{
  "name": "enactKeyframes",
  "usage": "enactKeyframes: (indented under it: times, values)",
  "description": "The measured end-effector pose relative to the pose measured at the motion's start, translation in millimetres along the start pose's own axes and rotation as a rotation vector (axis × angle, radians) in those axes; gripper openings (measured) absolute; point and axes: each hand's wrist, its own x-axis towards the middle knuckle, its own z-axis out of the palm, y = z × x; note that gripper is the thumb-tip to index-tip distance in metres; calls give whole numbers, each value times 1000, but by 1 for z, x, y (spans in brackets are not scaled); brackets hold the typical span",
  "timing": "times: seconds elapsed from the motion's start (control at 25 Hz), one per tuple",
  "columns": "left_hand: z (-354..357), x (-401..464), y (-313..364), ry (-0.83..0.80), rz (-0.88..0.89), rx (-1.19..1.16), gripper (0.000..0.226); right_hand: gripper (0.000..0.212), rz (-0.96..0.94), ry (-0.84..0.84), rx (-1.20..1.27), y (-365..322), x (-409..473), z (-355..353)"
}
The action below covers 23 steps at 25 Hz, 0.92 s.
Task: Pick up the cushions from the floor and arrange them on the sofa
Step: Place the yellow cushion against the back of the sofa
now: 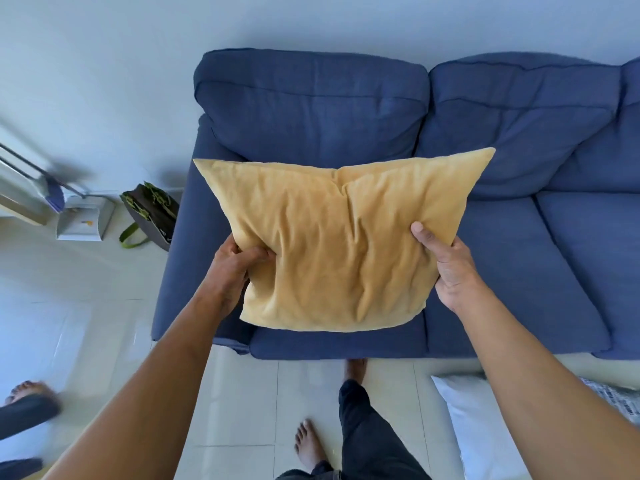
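I hold a mustard-yellow cushion (pixel 343 244) over the left seat of a blue sofa (pixel 519 271). My left hand (pixel 233 268) pinches its lower left edge, fingers bunched into the fabric. My right hand (pixel 446 268) grips its right edge, thumb on the front. On the floor at the lower right lie a white cushion (pixel 481 424) and, beside it, a black-and-white patterned cushion (pixel 620 396), both partly hidden by my right arm.
My bare feet (pixel 308 448) stand on pale tiles in front of the sofa. A dark bag with green straps (pixel 152 216) leans by the sofa's left arm, next to a dustpan (pixel 83 220). Another person's foot (pixel 27 393) is at the far left.
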Motion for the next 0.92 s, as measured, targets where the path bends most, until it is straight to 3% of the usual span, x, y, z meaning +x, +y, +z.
enactKeyframes:
  times: [0.12,0.28,0.6,0.92]
  values:
    - [14,44,15,16,-39,11,62,82,34,-2,-16,-7,52,1]
    - [25,107,22,63,-80,16,63,105,42,-22,-54,-15,116,11]
    - [39,212,26,89,-128,30,67,65,64,17,-48,-18,216,33]
    - [31,293,38,131,-79,61,61,54,3,118,18,-13,281,57]
